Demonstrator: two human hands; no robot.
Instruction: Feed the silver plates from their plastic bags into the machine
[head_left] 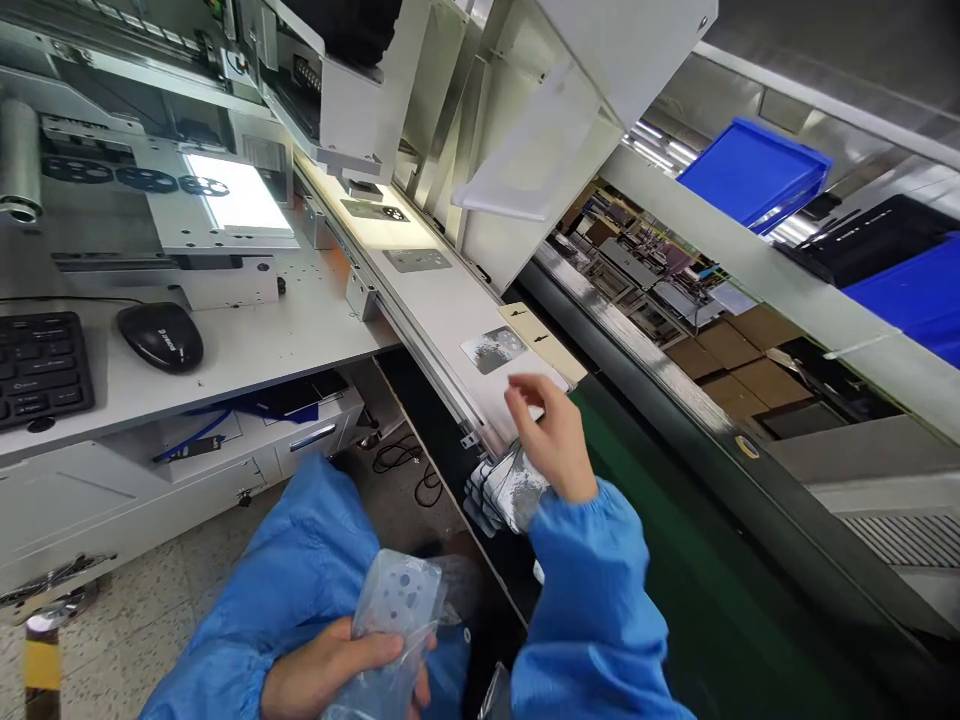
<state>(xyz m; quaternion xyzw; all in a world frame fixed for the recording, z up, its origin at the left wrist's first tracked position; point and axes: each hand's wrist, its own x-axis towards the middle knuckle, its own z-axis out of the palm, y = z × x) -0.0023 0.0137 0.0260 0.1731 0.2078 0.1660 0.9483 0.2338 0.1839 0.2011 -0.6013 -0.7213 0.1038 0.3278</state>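
Note:
My left hand [341, 672] is low in front of me, closed around a clear plastic sleeve with round cut-outs [394, 615]. My right hand [551, 440] reaches out over the end of a white conveyor track [442, 300], fingers curled and pressed together near a stack of grey printed sheets [510, 490] piled at the track's end. Whether it grips one is hidden. One more grey sheet [495, 348] lies on the track just beyond my fingers, next to a tan card [541, 340]. Both arms wear blue sleeves.
A white machine desk at left carries a black mouse [161, 335], a keyboard [41, 370] and a lit inspection plate [232, 195]. A dark green belt [675, 520] runs along the right. Blue bins [754, 170] sit on a shelf; cardboard boxes [735, 345] lie beneath it.

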